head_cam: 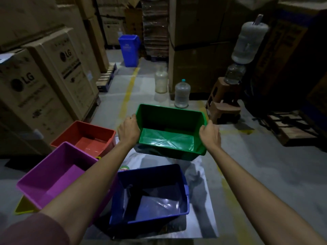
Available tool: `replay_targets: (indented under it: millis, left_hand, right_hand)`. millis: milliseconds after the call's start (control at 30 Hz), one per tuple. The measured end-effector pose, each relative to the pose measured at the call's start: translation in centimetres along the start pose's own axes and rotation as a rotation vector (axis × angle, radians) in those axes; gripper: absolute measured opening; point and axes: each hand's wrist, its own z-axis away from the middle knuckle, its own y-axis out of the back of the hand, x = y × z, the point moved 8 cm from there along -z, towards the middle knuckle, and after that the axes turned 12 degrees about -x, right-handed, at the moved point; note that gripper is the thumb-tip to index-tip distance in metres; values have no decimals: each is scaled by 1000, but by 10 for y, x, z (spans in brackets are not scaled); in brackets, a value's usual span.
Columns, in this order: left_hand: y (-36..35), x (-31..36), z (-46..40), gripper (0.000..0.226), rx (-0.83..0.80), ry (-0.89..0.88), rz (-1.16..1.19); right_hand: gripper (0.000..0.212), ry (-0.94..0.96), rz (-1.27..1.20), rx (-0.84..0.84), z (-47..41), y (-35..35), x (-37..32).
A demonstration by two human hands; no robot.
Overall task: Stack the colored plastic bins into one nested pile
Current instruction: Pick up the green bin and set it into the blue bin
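I hold a green bin point(168, 137) in the air, tilted toward me, its inside empty. My left hand point(128, 129) grips its left rim and my right hand point(209, 134) grips its right rim. Below and nearer stands a dark blue bin point(150, 197) on a pale sheet on the floor. A purple bin point(53, 174) sits to the left, partly behind my left forearm. A red bin point(85, 137) lies behind the purple one. A yellow bin point(23, 206) peeks out from under the purple bin.
Stacked cardboard boxes point(35, 82) line the left side. A tall box stack point(194, 50) stands behind. Water jugs point(182, 93) rest on the floor, brown stools point(224, 103) to the right, a wooden pallet point(292, 128) far right, a blue trash can point(129, 50) down the aisle.
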Motion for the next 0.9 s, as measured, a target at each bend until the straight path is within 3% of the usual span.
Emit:
replay_targets:
  millis: [267,700,900]
  left_hand:
    - [-50,-20,-36,33,-23,65,73]
    - [-128,-25,-66,26,-147,23,183]
    - [-163,-31,-68,23,-243,61,160]
  right_hand:
    - [45,30,117,54,-36,-29,-6]
    - [42,-49,160,19,-84,-66,25]
    - [41,-44,107,-82,-108,-89,58]
